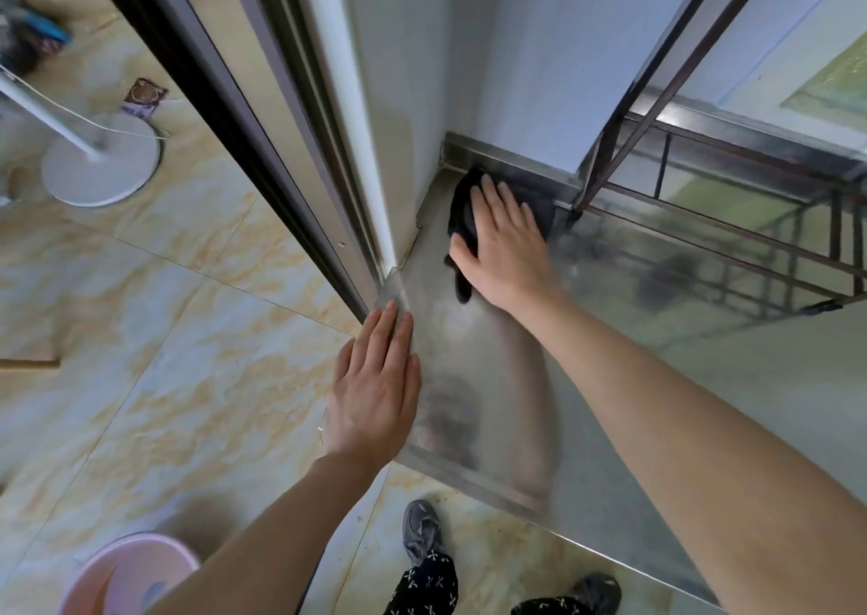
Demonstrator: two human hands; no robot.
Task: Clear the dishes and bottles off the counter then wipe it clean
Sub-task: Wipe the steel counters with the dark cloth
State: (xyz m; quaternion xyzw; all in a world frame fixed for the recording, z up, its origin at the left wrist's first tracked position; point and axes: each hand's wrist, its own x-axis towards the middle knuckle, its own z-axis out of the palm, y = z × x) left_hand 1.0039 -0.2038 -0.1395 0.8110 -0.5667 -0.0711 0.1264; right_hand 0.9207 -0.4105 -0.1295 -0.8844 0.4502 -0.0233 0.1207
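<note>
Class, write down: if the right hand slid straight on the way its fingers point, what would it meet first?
Probably the counter's raised back rim at the wall, just beyond the cloth it presses.

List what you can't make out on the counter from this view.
Head view only.
1. dark cloth: mostly covered by the right hand pressing it.
2. counter: right end cut off by the frame edge, so leftover dishes or bottles cannot be ruled out.
3. counter surface: blur and reflections mask any dirt.
</note>
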